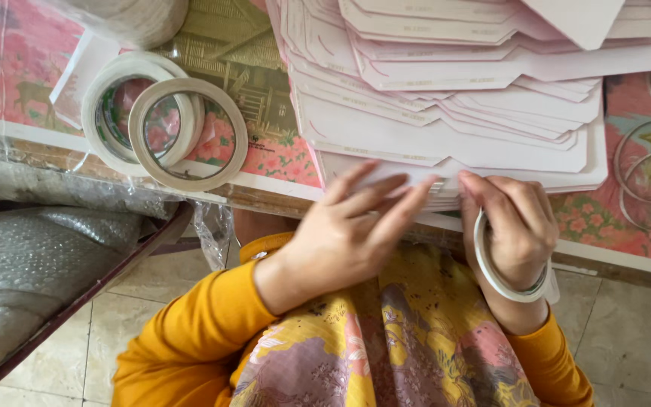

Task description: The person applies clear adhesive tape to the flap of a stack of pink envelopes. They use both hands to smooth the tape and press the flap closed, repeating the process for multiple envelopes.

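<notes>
both hands [431, 234] on stacked pale envelope blanks [453, 136]

The left hand [356, 237] is blurring at its fingertips and covering the near edge of the pale card stack [453, 113], whose far end is running off the top edge. A big tape reel [133, 19] is getting cropped at the table's far-left corner.
</notes>
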